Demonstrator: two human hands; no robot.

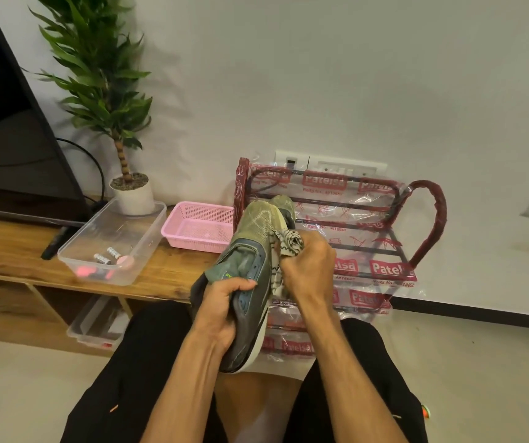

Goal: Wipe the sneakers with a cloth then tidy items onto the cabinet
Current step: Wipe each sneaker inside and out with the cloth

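The grey-green mesh sneaker with a white sole (250,251) is held up in the air over the person's lap, in front of the rack. Its long axis runs from the heel at 6 o'clock to the toe at about 12 to 1 o'clock, pointing away from the body, with the upper turned towards the camera and the sole edge towards 3 o'clock.

The left hand (228,302) is clamped on the heel end, its fingers curled over the collar, so it carries the shoe. The right hand (308,270) sits at 3 o'clock of the midfoot and grips a bunched black-and-white striped cloth (290,244), which touches the sneaker's right flank. The two hands are close together, with only the shoe's width between them.

By my judgement the wiping is under way, and the stroke to come runs along that heel-to-toe line. The toe is the far part and calls for a reach towards 12 o'clock.

Just behind the toe stands a dark red metal shoe rack wrapped in printed clear plastic (429,219). At 9 to 10 o'clock lies the low wooden cabinet (167,276), which bears a pink perforated plastic basket (196,228) and a clear plastic tub (74,247) with small items inside. The left hand is the nearer one to that cabinet for the tidying.
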